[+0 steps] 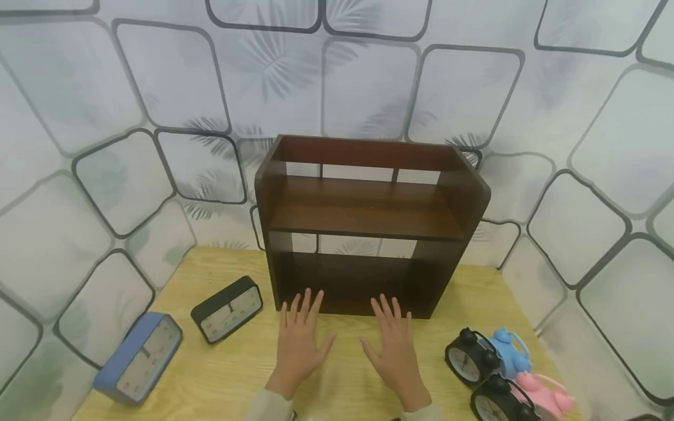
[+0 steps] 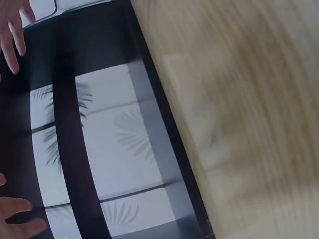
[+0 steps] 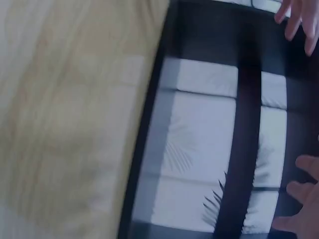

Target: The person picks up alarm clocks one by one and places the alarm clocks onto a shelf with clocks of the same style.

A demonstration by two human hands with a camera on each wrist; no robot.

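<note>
A dark brown two-tier wooden shelf (image 1: 363, 219) stands upright on the table, its compartments bare. In front of its lower board, my left hand (image 1: 300, 345) is spread flat, palm down, with fingers straight and holding nothing. Beside it, my right hand (image 1: 394, 354) is spread the same way, its fingertips overlapping the shelf's front edge in the head view. Both wrist views show the shelf frame (image 2: 67, 124) at an angle, with fingers at the picture's side. A black rectangular clock (image 1: 231, 310) lies left of my left hand.
A blue rectangular clock (image 1: 150, 356) sits at the far left. Clustered at the right are two black twin-bell alarm clocks (image 1: 466, 359), a light blue one (image 1: 509, 354) and a pink one (image 1: 544, 397). Patterned wall covering (image 1: 368, 88) surrounds the wooden table (image 1: 221, 374).
</note>
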